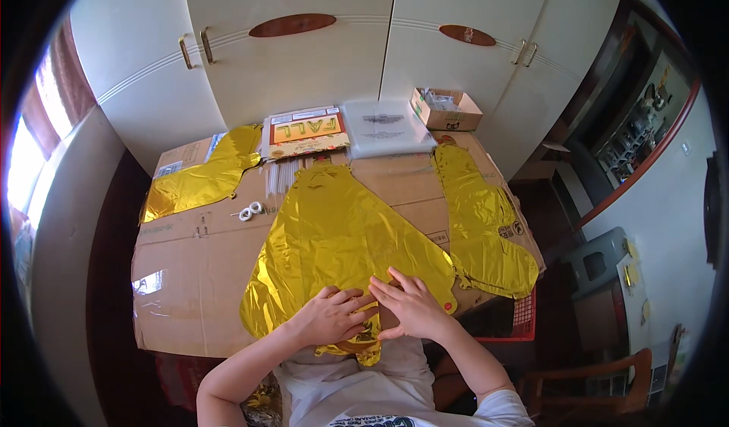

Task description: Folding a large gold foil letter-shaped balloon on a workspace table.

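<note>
A large gold foil balloon (pixel 334 233), flat and uninflated, lies across the middle of the cardboard, wide toward me and narrow at the far end. My left hand (pixel 336 317) rests on its near edge with the fingers stretched out, pointing right. Beside it, my right hand (pixel 410 305) lies with spread fingers, its fingertips on the foil close to the left hand's. Below the hands, a narrow strip of gold foil hangs over the table edge against my shirt. Neither hand visibly grips anything.
Flat gold balloons lie at the left (pixel 201 180) and right (pixel 482 226). Along the back stand a printed packet (pixel 307 131), a stack of clear plastic bags (pixel 387 127) and an open small carton (pixel 456 114). White straws (pixel 282 175) and small white rolls (pixel 249 211) sit on the cardboard (pixel 178 267).
</note>
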Motion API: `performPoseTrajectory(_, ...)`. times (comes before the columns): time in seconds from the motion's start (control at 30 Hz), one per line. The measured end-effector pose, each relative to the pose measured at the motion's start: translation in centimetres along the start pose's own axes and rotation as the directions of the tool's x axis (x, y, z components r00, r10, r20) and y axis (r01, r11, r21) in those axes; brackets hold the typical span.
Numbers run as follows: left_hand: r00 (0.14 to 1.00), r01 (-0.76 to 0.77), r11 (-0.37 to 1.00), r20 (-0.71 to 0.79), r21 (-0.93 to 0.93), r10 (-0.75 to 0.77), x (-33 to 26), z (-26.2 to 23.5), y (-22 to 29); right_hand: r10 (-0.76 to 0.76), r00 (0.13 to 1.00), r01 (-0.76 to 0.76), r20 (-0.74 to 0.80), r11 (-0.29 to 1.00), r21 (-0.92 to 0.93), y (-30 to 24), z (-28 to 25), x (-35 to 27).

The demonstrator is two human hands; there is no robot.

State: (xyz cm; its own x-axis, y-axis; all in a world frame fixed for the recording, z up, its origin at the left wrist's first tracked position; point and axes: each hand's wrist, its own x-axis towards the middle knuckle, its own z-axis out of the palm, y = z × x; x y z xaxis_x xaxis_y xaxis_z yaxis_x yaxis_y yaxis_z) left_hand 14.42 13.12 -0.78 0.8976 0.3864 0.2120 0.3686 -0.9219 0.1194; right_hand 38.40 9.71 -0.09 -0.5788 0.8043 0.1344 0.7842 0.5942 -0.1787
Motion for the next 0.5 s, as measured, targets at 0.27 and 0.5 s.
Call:
performPoseTrajectory(0.27,1.000,0.017,0.999,-0.018,-0.032,-0.017,0.2,0.1,-0.1,-0.274,0.932,0.296,-0.239,0.953,0.062,-0.5,0.4,-2.8)
performPoseTrajectory(0.5,1.000,0.006,1.000,0.007,-0.015,-0.005,0.2,-0.2,-0.1,-0.350,0.879,0.362,-0.324,0.932,-0.024,-1.0,2.1,-3.9)
